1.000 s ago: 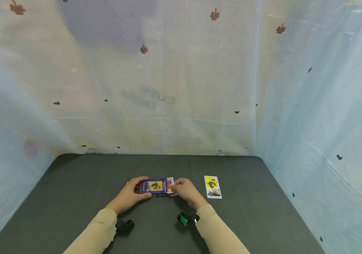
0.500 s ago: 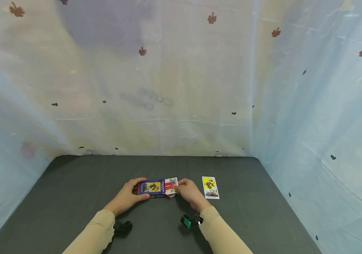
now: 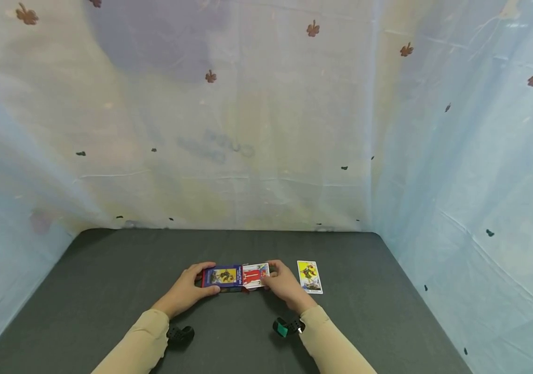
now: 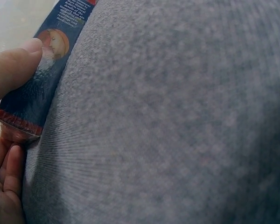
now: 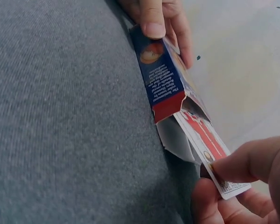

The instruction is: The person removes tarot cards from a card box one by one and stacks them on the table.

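A dark blue tarot card box (image 3: 223,276) lies on the table with its open end to the right. My left hand (image 3: 186,290) holds the box by its closed end, thumb on the near side. Out of the open end sticks a tarot card (image 3: 252,276) with a red figure, about half its length showing. My right hand (image 3: 287,286) pinches the card's outer end between thumb and fingers. In the right wrist view, a white flap (image 5: 175,140) hangs from the box mouth under the card (image 5: 206,135). The rest of the card is hidden inside.
A yellow tarot card (image 3: 310,277) lies face up on the dark grey table (image 3: 369,322), just right of my right hand. Behind the table hangs a pale curtain (image 3: 276,130) with leaf prints. Black bands hang at both wrists.
My right hand has moved right, drawing the red-figured card further out of the box. My left hand keeps its grip on the box in about the same place.
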Action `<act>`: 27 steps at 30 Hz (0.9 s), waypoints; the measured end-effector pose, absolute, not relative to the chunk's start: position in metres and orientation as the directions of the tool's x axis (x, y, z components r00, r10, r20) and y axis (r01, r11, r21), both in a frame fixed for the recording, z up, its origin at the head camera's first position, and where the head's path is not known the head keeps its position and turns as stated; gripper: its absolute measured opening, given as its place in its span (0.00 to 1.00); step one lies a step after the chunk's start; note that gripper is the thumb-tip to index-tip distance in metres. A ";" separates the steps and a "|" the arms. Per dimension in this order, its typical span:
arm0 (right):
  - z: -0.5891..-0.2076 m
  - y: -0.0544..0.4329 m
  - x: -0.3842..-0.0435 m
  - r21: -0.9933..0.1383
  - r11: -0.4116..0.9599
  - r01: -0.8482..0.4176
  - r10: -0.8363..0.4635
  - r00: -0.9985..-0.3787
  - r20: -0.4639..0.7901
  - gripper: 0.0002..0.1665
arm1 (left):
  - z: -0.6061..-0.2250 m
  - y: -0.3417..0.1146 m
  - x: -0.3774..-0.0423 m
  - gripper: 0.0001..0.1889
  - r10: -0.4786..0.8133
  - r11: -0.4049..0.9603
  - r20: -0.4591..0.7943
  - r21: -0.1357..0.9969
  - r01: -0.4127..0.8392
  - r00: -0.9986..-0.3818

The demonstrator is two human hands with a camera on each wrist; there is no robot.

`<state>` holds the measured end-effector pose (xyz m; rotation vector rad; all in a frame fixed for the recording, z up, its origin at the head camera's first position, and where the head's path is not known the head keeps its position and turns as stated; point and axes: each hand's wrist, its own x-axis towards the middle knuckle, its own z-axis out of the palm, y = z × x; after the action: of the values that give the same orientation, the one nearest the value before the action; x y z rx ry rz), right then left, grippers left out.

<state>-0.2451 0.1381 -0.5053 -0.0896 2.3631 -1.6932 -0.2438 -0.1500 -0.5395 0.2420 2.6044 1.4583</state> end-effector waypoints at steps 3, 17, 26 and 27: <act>-0.507 0.140 -0.246 -0.937 0.346 0.052 -0.203 -0.971 -0.129 0.35 | -0.540 -0.150 -0.245 0.42 0.211 0.518 -0.052 0.853 0.067 -0.976; -0.510 0.140 -0.247 -0.916 0.400 -0.023 -0.226 -0.971 -0.075 0.36 | -0.544 -0.150 -0.246 0.41 0.206 0.525 -0.049 0.848 0.068 -0.977; -0.509 0.142 -0.245 -0.905 0.426 -0.019 -0.209 -0.975 -0.078 0.30 | -0.541 -0.150 -0.245 0.41 0.206 0.518 -0.052 0.853 0.064 -0.977; -0.509 0.142 -0.245 -0.904 0.426 -0.021 -0.210 -0.975 -0.076 0.30 | -0.541 -0.150 -0.245 0.41 0.205 0.519 -0.053 0.852 0.062 -0.977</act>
<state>-0.2452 0.1418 -0.5090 -0.2043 2.4990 -1.5803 -0.2452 -0.1501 -0.5410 0.2313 2.6075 1.4533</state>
